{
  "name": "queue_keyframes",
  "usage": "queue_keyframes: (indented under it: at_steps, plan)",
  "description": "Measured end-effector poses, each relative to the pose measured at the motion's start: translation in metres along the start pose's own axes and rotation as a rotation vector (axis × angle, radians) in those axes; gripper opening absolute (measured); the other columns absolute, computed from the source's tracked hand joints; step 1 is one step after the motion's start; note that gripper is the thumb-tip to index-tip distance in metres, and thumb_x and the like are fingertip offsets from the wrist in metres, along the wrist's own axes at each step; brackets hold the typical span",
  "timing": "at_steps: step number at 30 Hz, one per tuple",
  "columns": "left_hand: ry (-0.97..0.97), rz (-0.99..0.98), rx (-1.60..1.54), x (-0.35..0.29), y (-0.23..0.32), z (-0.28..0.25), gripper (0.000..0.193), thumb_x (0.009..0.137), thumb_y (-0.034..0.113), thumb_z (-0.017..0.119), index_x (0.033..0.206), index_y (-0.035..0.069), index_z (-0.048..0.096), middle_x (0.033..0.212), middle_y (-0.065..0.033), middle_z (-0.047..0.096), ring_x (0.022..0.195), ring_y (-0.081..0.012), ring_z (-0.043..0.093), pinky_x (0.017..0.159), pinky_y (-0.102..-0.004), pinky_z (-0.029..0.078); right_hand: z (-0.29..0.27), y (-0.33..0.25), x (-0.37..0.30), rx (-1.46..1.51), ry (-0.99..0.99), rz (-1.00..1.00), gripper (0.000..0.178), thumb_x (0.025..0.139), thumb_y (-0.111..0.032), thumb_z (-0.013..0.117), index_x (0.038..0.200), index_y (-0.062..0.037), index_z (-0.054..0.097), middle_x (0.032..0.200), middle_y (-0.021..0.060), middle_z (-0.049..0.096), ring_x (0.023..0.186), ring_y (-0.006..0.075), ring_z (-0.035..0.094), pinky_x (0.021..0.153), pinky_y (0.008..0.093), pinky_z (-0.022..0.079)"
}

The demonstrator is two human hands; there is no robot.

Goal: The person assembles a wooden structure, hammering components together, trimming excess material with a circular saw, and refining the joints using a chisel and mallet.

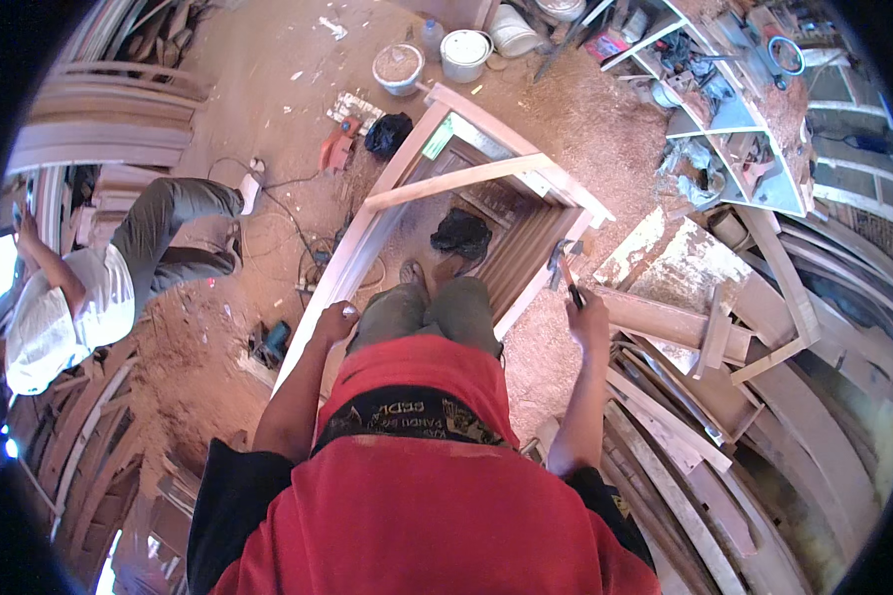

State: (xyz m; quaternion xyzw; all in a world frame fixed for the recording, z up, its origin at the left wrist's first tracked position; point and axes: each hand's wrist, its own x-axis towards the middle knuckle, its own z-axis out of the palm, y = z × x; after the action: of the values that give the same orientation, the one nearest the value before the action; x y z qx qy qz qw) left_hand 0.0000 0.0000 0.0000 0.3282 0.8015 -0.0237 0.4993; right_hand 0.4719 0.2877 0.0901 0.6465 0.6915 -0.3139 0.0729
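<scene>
Hammer (567,272) has orange-brown shaft and black grip (575,296).

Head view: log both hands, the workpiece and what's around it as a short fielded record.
Right hand: gripping a hammer by its black grip
Left hand: at the wooden frame, left side; contents unclear
Workpiece: wooden frame, batten across it
Within frame outline: black plastic bag
Beyond: two buckets
Far left: co-worker

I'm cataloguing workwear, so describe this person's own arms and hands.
The left hand and right hand are gloveless, and no wristwear shows. The left sleeve and right sleeve are short and black, on a red-bodied shirt; the right one carries a small yellowish marking.
</scene>
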Motion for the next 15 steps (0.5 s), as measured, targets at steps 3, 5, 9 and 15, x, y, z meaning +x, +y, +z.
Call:
queue_keyframes:
  at_steps: [3, 5, 9, 15]
  plan:
    - [0.107, 0.113, -0.124, 0.022, 0.042, -0.018, 0.031, 0.092, 0.031, 0.067, 0.111, 0.007, 0.07, 0.106, -0.0211, 0.073, 0.102, -0.0345, 0.071, 0.09, -0.0443, 0.055, -0.024, 0.009, 0.019, 0.365, -0.069, 0.106, 0.043, 0.091, -0.024, 0.073, 0.128, -0.0041, 0.063, 0.079, 0.0093, 0.069, 0.061, 0.0221, 0.065, 0.058, 0.034, 0.053]
    - [0.192, 0.185, -0.154, 0.033, 0.065, -0.037, 0.028, 0.093, 0.029, 0.066, 0.11, 0.007, 0.069, 0.104, -0.0213, 0.073, 0.098, -0.0357, 0.072, 0.086, -0.0449, 0.055, -0.044, -0.018, 0.016, 0.65, -0.102, 0.216, 0.04, 0.093, -0.027, 0.073, 0.124, -0.0025, 0.063, 0.065, 0.0018, 0.059, 0.048, 0.0134, 0.055, 0.046, 0.028, 0.046]
    - [0.332, 0.229, -0.245, 0.068, 0.1, -0.064, 0.029, 0.096, 0.03, 0.064, 0.109, 0.006, 0.069, 0.098, -0.0227, 0.071, 0.091, -0.038, 0.071, 0.081, -0.0464, 0.055, -0.034, -0.061, 0.042, 0.92, 0.032, 0.275, 0.03, 0.096, -0.032, 0.071, 0.102, -0.0054, 0.058, 0.06, -0.0045, 0.047, 0.045, 0.0054, 0.046, 0.039, 0.0235, 0.037]
    - [0.538, 0.213, -0.216, 0.189, 0.13, -0.129, 0.031, 0.097, 0.031, 0.061, 0.113, 0.005, 0.068, 0.098, -0.0246, 0.07, 0.094, -0.0419, 0.069, 0.081, -0.0477, 0.054, 0.023, -0.12, 0.189, 0.894, 0.11, 0.086, 0.031, 0.099, -0.033, 0.067, 0.094, -0.0052, 0.055, 0.067, -0.0017, 0.051, 0.059, 0.0076, 0.048, 0.053, 0.0256, 0.039]
